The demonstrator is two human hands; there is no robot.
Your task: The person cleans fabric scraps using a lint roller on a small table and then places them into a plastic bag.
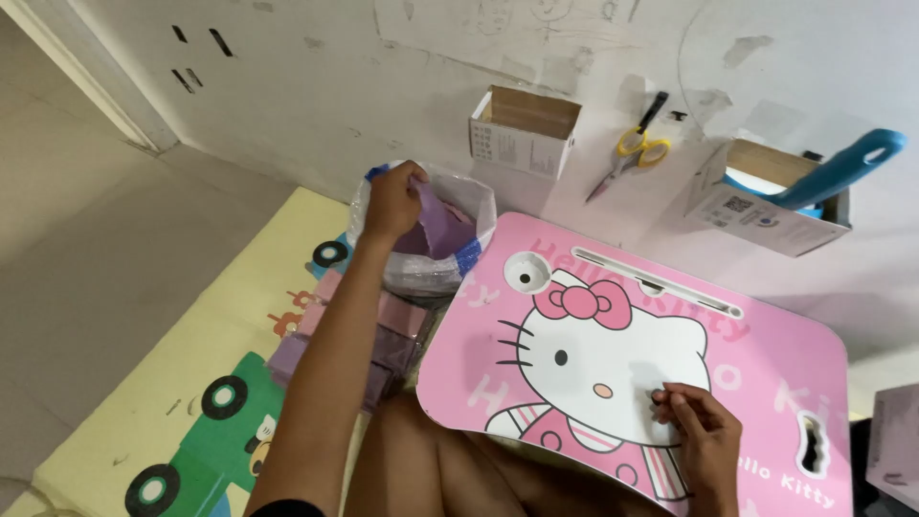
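My left hand (392, 201) reaches to the far left into a clear plastic bag (464, 254) and grips a purple sheet (436, 225) that sticks up out of it. More purple and pink sheets (388, 335) lie stacked on the floor mat just below the bag. My right hand (704, 436) rests on a pink lap table (766, 354) with a white cartoon cat print, fingers curled and pinched close together near the cat's cheek; whether they hold anything small is unclear.
Yellow-handled scissors (637, 148) hang on the white wall. Two open cardboard boxes are fixed to the wall: one (522, 129) above the bag, one (766, 196) at right holding a blue-handled tool (842, 168). A play mat (201, 402) with cartoon vehicles covers the floor.
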